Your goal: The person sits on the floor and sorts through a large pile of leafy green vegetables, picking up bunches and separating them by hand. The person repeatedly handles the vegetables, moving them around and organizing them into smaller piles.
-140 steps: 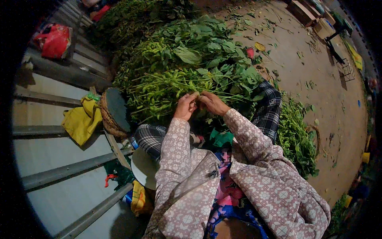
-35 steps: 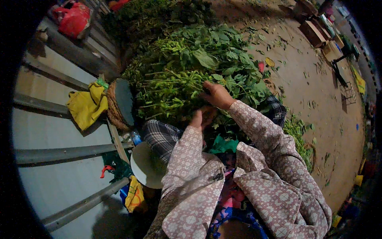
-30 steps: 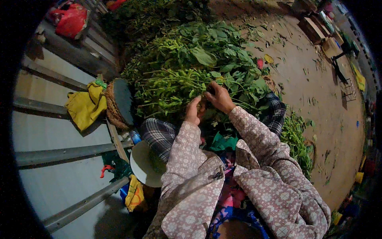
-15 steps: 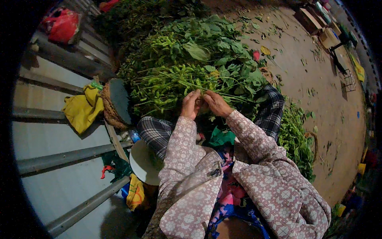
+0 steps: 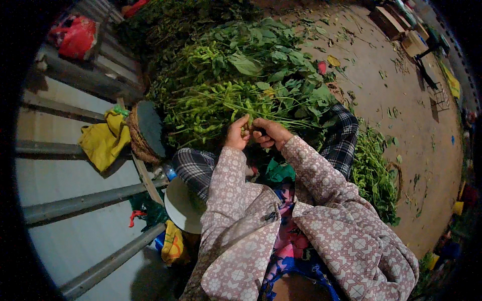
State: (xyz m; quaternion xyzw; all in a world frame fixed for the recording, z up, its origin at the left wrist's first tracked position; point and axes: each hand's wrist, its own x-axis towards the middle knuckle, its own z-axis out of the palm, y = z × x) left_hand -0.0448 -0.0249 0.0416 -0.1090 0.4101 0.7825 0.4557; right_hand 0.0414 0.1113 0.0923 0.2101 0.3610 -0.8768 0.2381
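My left hand (image 5: 237, 134) and my right hand (image 5: 272, 133) are close together above my lap, at the near edge of a heap of leafy bean plants (image 5: 281, 65). Both have their fingers curled, with thumbs and fingertips pinched. Between the fingertips a green bean pod (image 5: 250, 119) shows, and both hands seem to grip it. Just beyond them lies a bunch of bean stems with plump green pods (image 5: 206, 108), its thin bare stalks running to the right. The fingers partly hide the pod's ends.
On my left stand a woven basket (image 5: 134, 133), a yellow cloth (image 5: 104, 139) and a white basin (image 5: 182, 205) beside a metal-barred wall. More podded plants (image 5: 374, 175) lie by my right knee. Boxes (image 5: 386, 22) stand at the far right on the leaf-strewn floor (image 5: 401, 105).
The fingertips have shifted onto a green pod between them. My right hand has turned and curled its fingers more. The heap looks the same.
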